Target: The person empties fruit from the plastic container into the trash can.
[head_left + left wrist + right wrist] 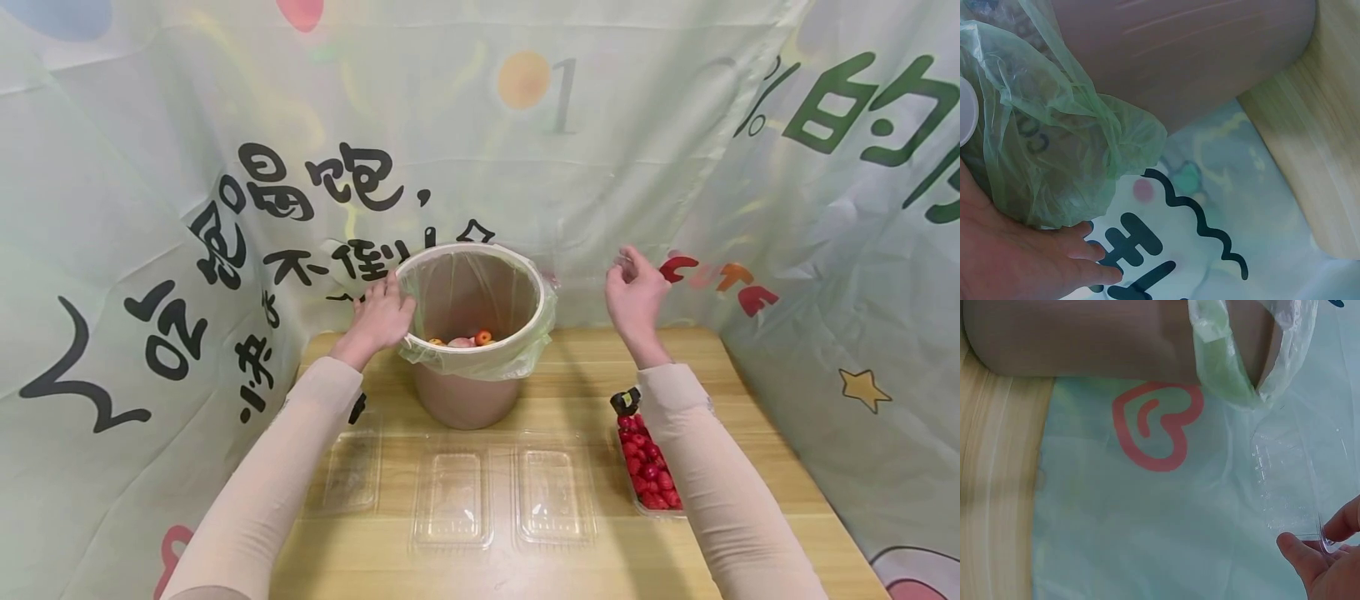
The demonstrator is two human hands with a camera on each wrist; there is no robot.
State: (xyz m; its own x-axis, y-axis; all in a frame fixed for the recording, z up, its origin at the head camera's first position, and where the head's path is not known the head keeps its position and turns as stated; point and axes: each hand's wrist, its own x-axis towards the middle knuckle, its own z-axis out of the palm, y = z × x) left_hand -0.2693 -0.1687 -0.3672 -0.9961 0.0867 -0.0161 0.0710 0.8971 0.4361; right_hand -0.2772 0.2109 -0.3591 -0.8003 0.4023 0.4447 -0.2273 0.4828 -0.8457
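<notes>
A brown bin (465,396) stands at the back of the table, lined with a thin green plastic bag (517,360) folded over its white rim. Against the rim's left side rests my left hand (384,312); in the left wrist view its fingers stretch out beside the bag. To the right of the bin, my right hand (637,300) is raised and pinches the edge of a clear plastic container (1291,481) between thumb and fingers. That container hardly shows in the head view. Inside the bin lie several orange-red round fruits (483,337).
Three clear plastic containers stand in a row on the wooden table: left (352,475), middle (452,500) and right (553,497). A clear box of red berries (648,471) sits under my right forearm. Printed cloth walls (450,100) enclose the table's back and sides.
</notes>
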